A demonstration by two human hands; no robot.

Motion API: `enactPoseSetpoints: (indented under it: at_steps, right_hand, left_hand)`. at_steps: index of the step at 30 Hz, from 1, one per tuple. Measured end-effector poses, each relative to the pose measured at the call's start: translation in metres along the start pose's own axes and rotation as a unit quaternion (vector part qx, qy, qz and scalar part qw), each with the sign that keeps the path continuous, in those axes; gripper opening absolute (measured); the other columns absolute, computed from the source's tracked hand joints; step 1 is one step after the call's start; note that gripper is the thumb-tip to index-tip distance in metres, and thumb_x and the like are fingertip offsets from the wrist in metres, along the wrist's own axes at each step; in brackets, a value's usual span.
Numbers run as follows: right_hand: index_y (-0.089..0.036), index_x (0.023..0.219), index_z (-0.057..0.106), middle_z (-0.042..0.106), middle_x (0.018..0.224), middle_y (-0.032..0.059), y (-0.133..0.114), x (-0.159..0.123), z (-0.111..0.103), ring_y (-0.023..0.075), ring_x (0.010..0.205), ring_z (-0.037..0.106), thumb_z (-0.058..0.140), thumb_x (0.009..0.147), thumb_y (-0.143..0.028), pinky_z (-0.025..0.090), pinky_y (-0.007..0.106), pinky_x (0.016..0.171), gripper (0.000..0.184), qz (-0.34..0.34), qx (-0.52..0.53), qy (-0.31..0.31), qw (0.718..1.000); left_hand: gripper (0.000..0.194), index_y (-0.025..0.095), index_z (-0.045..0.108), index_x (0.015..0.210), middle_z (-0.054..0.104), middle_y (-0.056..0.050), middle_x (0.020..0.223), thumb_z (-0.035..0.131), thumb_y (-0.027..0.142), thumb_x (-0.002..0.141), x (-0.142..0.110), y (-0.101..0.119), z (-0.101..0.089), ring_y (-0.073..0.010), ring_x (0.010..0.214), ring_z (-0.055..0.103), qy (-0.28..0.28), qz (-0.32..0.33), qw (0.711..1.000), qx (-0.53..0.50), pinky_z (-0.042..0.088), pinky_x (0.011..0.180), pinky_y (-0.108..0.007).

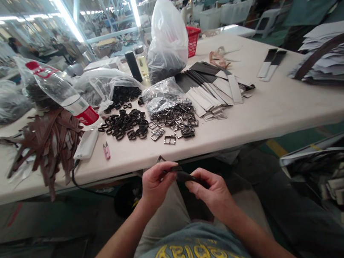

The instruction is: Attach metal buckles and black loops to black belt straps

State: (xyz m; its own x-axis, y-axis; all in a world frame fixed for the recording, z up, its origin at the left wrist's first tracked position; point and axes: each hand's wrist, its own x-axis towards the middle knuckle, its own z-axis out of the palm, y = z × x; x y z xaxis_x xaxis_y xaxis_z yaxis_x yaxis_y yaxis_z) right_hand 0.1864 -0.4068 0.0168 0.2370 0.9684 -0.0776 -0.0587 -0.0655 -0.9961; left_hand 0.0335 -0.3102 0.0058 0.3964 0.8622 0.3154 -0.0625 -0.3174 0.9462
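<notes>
Dark strap (188, 177), one: long axis running far left to near right; left hand (156, 182) pinching left end, right hand (212, 189) gripping right portion.

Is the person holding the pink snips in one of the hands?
No, the pink snips lie on the table, while the left hand and right hand hold a dark strap.

Plastic bottle (64, 95) (red cap, red label) on bench (227, 131), left. Dark cylinder (133, 66) upright beside clear container (142, 64) of yellowish liquid. Red basket (193, 40) near far edge. White stool (267, 21) beyond, right.
</notes>
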Motion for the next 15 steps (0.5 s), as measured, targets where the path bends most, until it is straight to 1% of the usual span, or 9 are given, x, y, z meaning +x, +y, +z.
enactPoseSetpoints:
  at_steps: [3, 5, 7, 8, 10, 12, 14, 15]
  right_hand:
    - [-0.018, 0.074, 0.062, 0.047, 0.062, -0.0045, 0.003, 0.002, -0.001, 0.0100, 0.057, 0.040, 0.068, 0.083, -0.043, 0.031, 0.023, 0.051, 0.028, -0.008, 0.001, 0.019, 1.000]
    - [-0.018, 0.074, 0.062, 0.047, 0.062, -0.0044, 0.005, 0.004, -0.001, 0.0099, 0.056, 0.039, 0.068, 0.084, -0.043, 0.031, 0.023, 0.051, 0.027, -0.016, -0.002, 0.032, 0.999]
    - [-0.018, 0.073, 0.061, 0.048, 0.062, -0.0044, 0.006, 0.005, 0.000, 0.0099, 0.057, 0.039, 0.067, 0.084, -0.042, 0.031, 0.022, 0.051, 0.027, -0.023, -0.004, 0.043, 0.999]
    - [-0.018, 0.073, 0.061, 0.047, 0.062, -0.0046, 0.006, 0.006, 0.001, 0.0098, 0.057, 0.039, 0.067, 0.084, -0.042, 0.031, 0.022, 0.051, 0.027, -0.028, -0.006, 0.048, 0.998]
    - [-0.018, 0.073, 0.060, 0.046, 0.061, -0.0051, 0.006, 0.006, 0.004, 0.0097, 0.056, 0.038, 0.067, 0.085, -0.040, 0.031, 0.022, 0.051, 0.026, -0.040, -0.015, 0.058, 0.997]
    - [-0.018, 0.073, 0.059, 0.045, 0.061, -0.0054, 0.005, 0.006, 0.008, 0.0095, 0.056, 0.037, 0.066, 0.086, -0.038, 0.030, 0.022, 0.051, 0.025, -0.058, -0.030, 0.069, 0.996]
    - [-0.018, 0.072, 0.058, 0.044, 0.060, -0.0055, 0.005, 0.007, 0.013, 0.0095, 0.056, 0.038, 0.065, 0.087, -0.037, 0.031, 0.022, 0.051, 0.025, -0.069, -0.040, 0.075, 0.994]
    - [-0.019, 0.071, 0.056, 0.044, 0.060, -0.0055, 0.005, 0.007, 0.015, 0.0096, 0.056, 0.038, 0.064, 0.087, -0.038, 0.031, 0.022, 0.051, 0.026, -0.069, -0.039, 0.076, 0.994]
  left_hand:
    - [0.017, 0.019, 0.075, 0.098, 0.075, -0.005, 0.087, 0.072, 0.026, 0.083, -0.002, 0.003, 0.002, -0.0141, 0.073, 0.070, -0.024, -0.033, 0.996, -0.076, 0.057, 0.068, -0.022]
    - [0.023, 0.020, 0.075, 0.103, 0.076, -0.006, 0.093, 0.074, 0.028, 0.082, -0.003, 0.005, 0.004, -0.0154, 0.075, 0.071, -0.045, -0.053, 0.991, -0.116, 0.059, 0.070, -0.024]
    - [0.025, 0.020, 0.075, 0.102, 0.076, -0.007, 0.095, 0.077, 0.028, 0.078, -0.003, 0.007, 0.007, -0.0166, 0.080, 0.072, -0.044, -0.059, 0.989, -0.128, 0.060, 0.073, -0.025]
    - [0.025, 0.020, 0.075, 0.100, 0.076, -0.006, 0.094, 0.079, 0.027, 0.076, -0.003, 0.007, 0.009, -0.0166, 0.080, 0.072, -0.032, -0.058, 0.990, -0.125, 0.060, 0.073, -0.024]
    - [0.020, 0.019, 0.075, 0.095, 0.076, -0.005, 0.089, 0.078, 0.026, 0.077, -0.003, 0.006, 0.011, -0.0149, 0.076, 0.071, -0.001, -0.049, 0.994, -0.102, 0.059, 0.069, -0.022]
    - [0.017, 0.019, 0.074, 0.095, 0.075, -0.004, 0.086, 0.076, 0.025, 0.079, -0.001, 0.005, 0.012, -0.0130, 0.070, 0.070, 0.021, -0.030, 0.998, -0.058, 0.058, 0.064, -0.020]
    - [0.015, 0.019, 0.074, 0.097, 0.075, -0.004, 0.084, 0.072, 0.022, 0.082, 0.001, 0.004, 0.011, -0.0115, 0.067, 0.069, 0.037, 0.015, 0.999, 0.011, 0.057, 0.062, -0.019]
    - [0.015, 0.019, 0.074, 0.098, 0.076, -0.003, 0.084, 0.071, 0.019, 0.083, 0.002, 0.003, 0.010, -0.0112, 0.066, 0.069, 0.042, 0.050, 0.996, 0.054, 0.057, 0.062, -0.018]
